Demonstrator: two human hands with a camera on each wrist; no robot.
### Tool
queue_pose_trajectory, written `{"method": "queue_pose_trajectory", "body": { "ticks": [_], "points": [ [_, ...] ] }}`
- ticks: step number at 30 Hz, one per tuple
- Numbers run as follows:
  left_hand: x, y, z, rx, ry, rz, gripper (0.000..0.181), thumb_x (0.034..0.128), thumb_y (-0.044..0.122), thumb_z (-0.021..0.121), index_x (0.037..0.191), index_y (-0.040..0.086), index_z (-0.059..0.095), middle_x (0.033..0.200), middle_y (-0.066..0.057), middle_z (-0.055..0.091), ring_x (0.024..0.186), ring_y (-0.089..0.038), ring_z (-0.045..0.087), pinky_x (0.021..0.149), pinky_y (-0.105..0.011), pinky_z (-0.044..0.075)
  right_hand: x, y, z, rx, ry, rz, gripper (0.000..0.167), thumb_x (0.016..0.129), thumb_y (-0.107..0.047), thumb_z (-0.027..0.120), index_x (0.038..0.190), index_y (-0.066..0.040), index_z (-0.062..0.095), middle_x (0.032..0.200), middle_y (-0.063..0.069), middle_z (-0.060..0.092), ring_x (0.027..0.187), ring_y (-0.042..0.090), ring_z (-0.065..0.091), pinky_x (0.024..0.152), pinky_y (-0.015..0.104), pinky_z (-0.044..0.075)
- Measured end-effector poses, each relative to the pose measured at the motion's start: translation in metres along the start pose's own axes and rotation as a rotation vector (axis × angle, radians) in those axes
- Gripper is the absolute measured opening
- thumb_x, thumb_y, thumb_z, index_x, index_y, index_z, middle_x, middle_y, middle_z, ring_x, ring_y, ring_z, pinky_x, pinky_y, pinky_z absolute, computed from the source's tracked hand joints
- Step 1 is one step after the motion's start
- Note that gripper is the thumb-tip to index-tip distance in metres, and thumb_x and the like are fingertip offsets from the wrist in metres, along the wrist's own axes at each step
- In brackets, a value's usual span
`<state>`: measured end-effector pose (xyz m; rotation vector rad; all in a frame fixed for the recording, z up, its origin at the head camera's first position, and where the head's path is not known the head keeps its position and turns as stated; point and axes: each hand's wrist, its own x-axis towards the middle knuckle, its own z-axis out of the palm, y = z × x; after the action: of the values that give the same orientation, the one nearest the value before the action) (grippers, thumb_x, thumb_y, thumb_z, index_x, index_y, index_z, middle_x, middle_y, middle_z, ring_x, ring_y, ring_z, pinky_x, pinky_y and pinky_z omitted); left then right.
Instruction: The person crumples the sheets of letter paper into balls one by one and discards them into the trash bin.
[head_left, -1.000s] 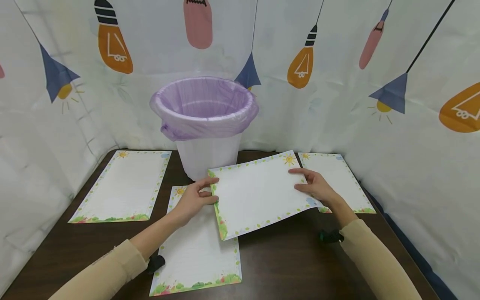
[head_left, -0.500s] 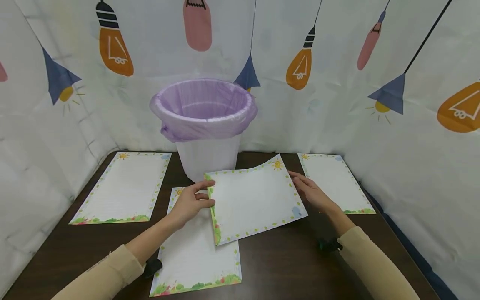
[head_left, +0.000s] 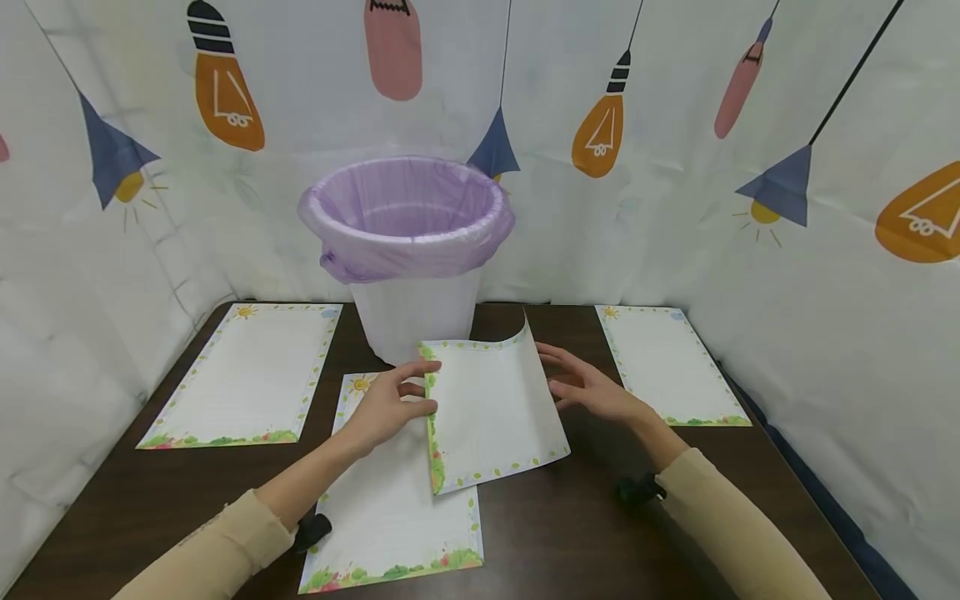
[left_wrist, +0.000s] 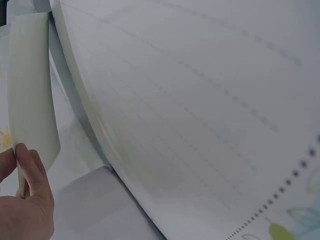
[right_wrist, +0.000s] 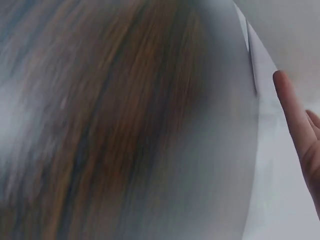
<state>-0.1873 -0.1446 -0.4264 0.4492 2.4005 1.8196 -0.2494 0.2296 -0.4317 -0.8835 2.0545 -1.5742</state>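
White sheet (head_left: 495,408) pinched in left hand (head_left: 386,408); right hand (head_left: 592,390), fingers parted; head view hides bent end.

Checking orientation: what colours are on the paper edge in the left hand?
Mostly green, some red; paper edge clearest in head view.

No text, label, brand or number can be read on the held sheet (head_left: 491,408), the lower sheet (head_left: 397,512), the left sheet (head_left: 243,375), the right sheet (head_left: 667,367), the bin (head_left: 416,317), its liner (head_left: 408,258) or the curtain (head_left: 675,83). The dotted lines (left_wrist: 308,162) in the left wrist view form no letters; the right wrist view is largely blurred.
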Motion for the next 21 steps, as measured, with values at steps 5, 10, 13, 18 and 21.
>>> {"method": "queue_pose_trajectory", "body": {
  "ticks": [5,10,13,18,21],
  "points": [
    [0.003,0.005,0.006,0.004,-0.003,0.015,0.059,0.0885,-0.002,0.075,0.145,0.006,0.058,0.159,-0.016,0.039,0.111,-0.029,0.064,0.077,-0.027,0.056,0.010,0.001,0.011,0.029,-0.044,-0.017,0.080,0.104,-0.013,0.063,0.166,-0.029,0.016,0.168,0.008,0.018,0.137,0.041,0.047,0.094,0.048,0.054],
    [0.005,0.009,0.011,0.009,-0.011,0.060,0.058,0.0885,-0.004,0.073,0.144,0.005,0.059,0.160,-0.018,0.038,0.109,-0.029,0.066,0.072,-0.026,0.055,0.017,-0.001,0.021,0.021,-0.059,-0.010,0.089,0.099,-0.012,0.070,0.166,-0.031,0.015,0.170,0.001,0.010,0.143,0.041,0.038,0.097,0.048,0.052],
    [0.007,0.011,0.012,0.019,-0.009,0.074,0.057,0.0891,-0.004,0.073,0.143,0.006,0.059,0.154,-0.015,0.047,0.109,-0.028,0.066,0.070,-0.026,0.053,0.019,0.000,0.025,-0.017,-0.045,-0.018,0.089,0.098,-0.010,0.071,0.166,-0.029,0.016,0.170,0.000,0.008,0.142,0.041,0.038,0.095,0.046,0.053],
    [0.007,0.013,0.013,0.010,-0.015,0.072,0.057,0.0915,-0.004,0.071,0.145,0.007,0.057,0.146,-0.014,0.052,0.109,-0.029,0.066,0.068,-0.025,0.051,0.021,0.004,0.028,-0.053,-0.024,-0.044,0.089,0.097,-0.003,0.070,0.166,-0.026,0.018,0.168,0.003,0.012,0.134,0.036,0.044,0.094,0.043,0.053],
    [0.007,0.013,0.014,0.002,-0.007,0.069,0.059,0.0952,0.000,0.070,0.150,0.009,0.051,0.144,-0.017,0.051,0.110,-0.029,0.066,0.073,-0.025,0.054,0.021,0.004,0.030,-0.058,-0.011,-0.045,0.090,0.096,-0.002,0.071,0.165,-0.025,0.019,0.167,0.005,0.015,0.129,0.036,0.047,0.091,0.043,0.055]
  ]
}}
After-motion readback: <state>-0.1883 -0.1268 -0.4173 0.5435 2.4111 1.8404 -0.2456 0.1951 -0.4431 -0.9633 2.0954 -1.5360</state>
